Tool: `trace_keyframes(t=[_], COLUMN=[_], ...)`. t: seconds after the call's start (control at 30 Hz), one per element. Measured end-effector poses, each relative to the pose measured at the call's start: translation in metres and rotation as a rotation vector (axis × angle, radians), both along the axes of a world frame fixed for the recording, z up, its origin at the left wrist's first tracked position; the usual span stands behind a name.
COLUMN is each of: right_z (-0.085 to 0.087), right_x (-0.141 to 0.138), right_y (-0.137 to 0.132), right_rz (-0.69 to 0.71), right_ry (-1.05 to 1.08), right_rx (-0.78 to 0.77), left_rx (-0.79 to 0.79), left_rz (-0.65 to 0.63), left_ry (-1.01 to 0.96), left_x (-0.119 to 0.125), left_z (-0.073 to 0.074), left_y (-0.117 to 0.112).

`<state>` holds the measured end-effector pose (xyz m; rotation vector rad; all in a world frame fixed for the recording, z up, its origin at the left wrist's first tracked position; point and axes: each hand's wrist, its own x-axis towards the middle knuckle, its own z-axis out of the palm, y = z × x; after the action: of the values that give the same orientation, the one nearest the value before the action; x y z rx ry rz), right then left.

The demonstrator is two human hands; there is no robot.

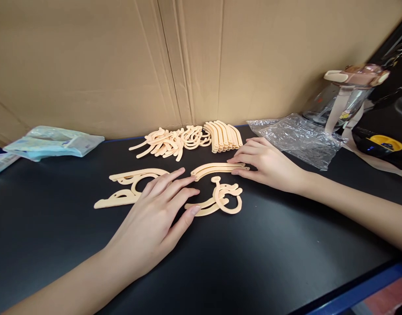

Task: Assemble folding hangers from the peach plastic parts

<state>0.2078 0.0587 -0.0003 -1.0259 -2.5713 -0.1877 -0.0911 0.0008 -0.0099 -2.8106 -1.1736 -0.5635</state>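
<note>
Two cream curved strips that look like folding hanger arms lie side by side in front of me. My right hand has its thumb and fingers closed around their right end. My left hand is spread out with nothing gripped, its index fingertip at the strips' left end and its thumb over other curved pieces. Below the strips, a ring-shaped hook piece overlaps several curved pieces. To the left, partly covered by my left hand, lie another ring-shaped hook, an upper curved arm and a lower flat piece.
Behind are a jumbled heap of cream pieces and a neat row of curved arms, against a cardboard wall. A clear plastic bag and strapped bottle stand right; a pale blue packet lies left.
</note>
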Motion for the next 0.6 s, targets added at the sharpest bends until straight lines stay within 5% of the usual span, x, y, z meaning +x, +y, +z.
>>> trace_keyframes(t=[0.27, 0.6], right_z=[0.003, 0.008], right_x=[-0.002, -0.023], right_y=[-0.003, -0.033], right_rz=[0.008, 0.257], right_ry=[0.030, -0.143], right_rx=[0.032, 0.195], left_rx=[0.030, 0.032], left_rz=[-0.029, -0.139], left_ry=[-0.017, -0.054], left_x=[0.003, 0.006], left_z=[0.001, 0.002], left_y=[-0.001, -0.002])
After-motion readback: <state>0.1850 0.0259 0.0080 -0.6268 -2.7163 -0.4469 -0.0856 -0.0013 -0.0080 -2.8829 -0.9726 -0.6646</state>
